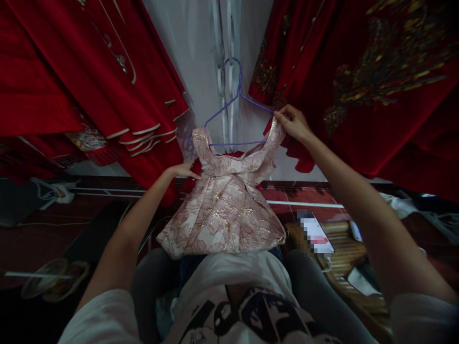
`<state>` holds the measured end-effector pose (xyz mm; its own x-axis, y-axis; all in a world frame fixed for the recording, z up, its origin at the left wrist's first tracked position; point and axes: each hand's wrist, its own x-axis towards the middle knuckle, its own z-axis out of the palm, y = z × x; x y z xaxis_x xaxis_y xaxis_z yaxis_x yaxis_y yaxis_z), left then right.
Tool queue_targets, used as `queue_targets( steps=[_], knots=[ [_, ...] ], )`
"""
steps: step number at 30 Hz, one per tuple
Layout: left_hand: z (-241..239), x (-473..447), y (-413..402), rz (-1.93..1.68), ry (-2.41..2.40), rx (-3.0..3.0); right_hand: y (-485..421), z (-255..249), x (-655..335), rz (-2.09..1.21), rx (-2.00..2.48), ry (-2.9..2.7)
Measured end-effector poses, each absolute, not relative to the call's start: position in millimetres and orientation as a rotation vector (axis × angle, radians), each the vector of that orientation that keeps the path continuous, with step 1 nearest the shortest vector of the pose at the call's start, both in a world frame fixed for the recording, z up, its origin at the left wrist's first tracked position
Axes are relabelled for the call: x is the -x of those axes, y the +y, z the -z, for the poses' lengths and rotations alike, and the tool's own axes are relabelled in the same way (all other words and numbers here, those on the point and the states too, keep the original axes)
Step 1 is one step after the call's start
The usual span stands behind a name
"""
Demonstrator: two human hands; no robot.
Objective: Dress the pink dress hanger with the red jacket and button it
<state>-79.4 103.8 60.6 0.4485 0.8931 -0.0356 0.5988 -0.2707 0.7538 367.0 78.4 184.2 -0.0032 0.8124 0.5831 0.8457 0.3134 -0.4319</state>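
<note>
A small pink and gold brocade dress point(224, 205) hangs in front of me on a purple wire hanger point(233, 102). My right hand point(292, 122) is closed in a pinch on the dress's right shoulder strap where it meets the hanger's arm. My left hand point(182, 169) rests against the left side of the bodice with its fingers stretched out. The left strap sits over the hanger's other end. The skirt's hem falls to my lap.
Red embroidered garments hang at the left point(82, 81) and right point(362, 81) of a white wall. A wooden stool point(346, 248) with a phone stands at the right. A plastic cup with a straw point(53, 279) lies on the dark floor at the left.
</note>
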Motion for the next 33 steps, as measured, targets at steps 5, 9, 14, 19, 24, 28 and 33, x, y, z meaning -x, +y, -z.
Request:
queue_targets(
  steps=[5, 9, 14, 19, 24, 28, 33],
  knots=[
    [-38.6, 84.6, 108.3, -0.626, 1.305, -1.878, 87.3, -179.6, -371.7, 0.011, 1.461, -1.746],
    [-44.2, 90.8, 114.7, -0.619, 1.308, -1.966, 92.9, -177.2, -374.9, -0.056, 1.347, -1.717],
    [-48.7, 91.9, 108.4, -0.522, 1.356, -2.028, 93.6, -176.8, -374.9, -0.091, 1.278, -1.696],
    [-35.0, 75.2, 72.3, -0.536, 1.702, -2.432, 93.3, -176.8, -375.0, -0.117, 1.299, -1.707],
    [-20.6, 65.8, 43.1, -0.669, 1.897, -2.436, 93.4, -176.9, -375.2, -0.133, 1.299, -1.718],
    [-16.8, 82.8, 52.9, -0.881, 1.608, -2.451, 90.9, -177.5, -373.0, -0.123, 1.29, -1.731],
    [-20.9, 100.6, 72.9, -0.962, 1.346, -2.098, 88.2, -178.1, -369.7, -0.122, 1.292, -1.743]
  ],
)
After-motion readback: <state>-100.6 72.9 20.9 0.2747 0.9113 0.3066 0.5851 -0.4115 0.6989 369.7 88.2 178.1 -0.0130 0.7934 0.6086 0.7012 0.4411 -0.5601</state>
